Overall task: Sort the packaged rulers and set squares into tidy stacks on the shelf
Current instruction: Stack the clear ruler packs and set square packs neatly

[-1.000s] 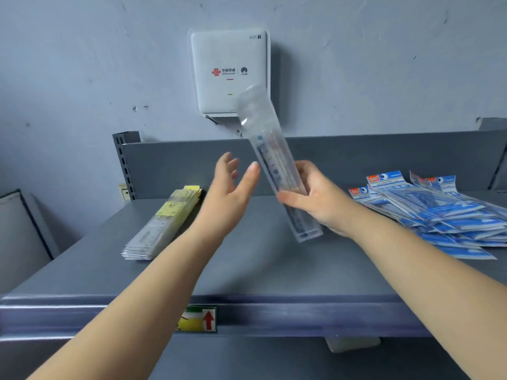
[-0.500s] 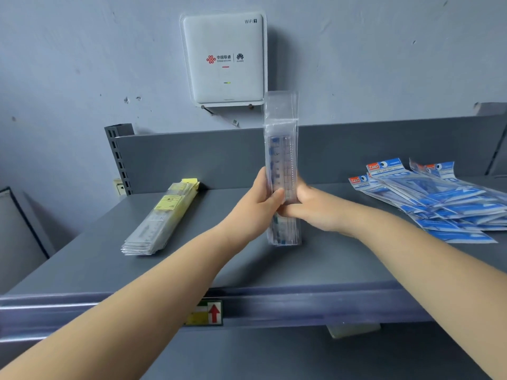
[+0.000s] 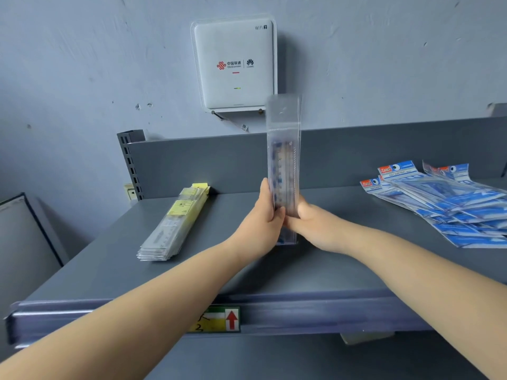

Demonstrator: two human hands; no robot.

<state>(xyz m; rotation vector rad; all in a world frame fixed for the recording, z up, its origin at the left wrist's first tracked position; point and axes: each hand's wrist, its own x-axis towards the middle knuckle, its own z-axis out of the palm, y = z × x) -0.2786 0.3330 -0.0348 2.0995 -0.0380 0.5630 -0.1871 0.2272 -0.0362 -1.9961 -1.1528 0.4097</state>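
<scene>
Since half a second ago little has shifted: your two hands were already closed on the ruler pack (image 3: pixel 284 171) then, and it stands upright as before, only seeming a touch steadier. Your left hand (image 3: pixel 263 215) pinches its left edge and your right hand (image 3: pixel 310 218) wraps the right edge, so your grip is clamped on the lower half, with the bottom end at or just above the shelf (image 3: pixel 315 270); contact is hard to make out.

Judging by the look, this is a light bundle of clear sleeves with flat plastic rulers inside. The rulers should keep it stiff along its length, but the film is probably slick, and separate sleeves could slide against each other and fan out. The empty hang-tab above your grip looks floppy, so hold on to the long edges where the rulers give support, and square the ends against the shelf before laying it down.

Left of your grip, well apart, lies the stack of yellow-labelled rulers (image 3: pixel 178 223), neat and angled toward the back panel (image 3: pixel 192 163). Right of your grip, well apart, the blue set-square packs (image 3: pixel 450 204) lie splayed and overlapping; these look unsorted. Nothing sits between your grip and either pile, so the path both ways looks open. Behind and above your grip a white router (image 3: pixel 234 64) hangs on the wall, close over the pack's top end; mind it if you lift. Below your grip a price label (image 3: pixel 219 319) sits on the shelf's front edge.
</scene>
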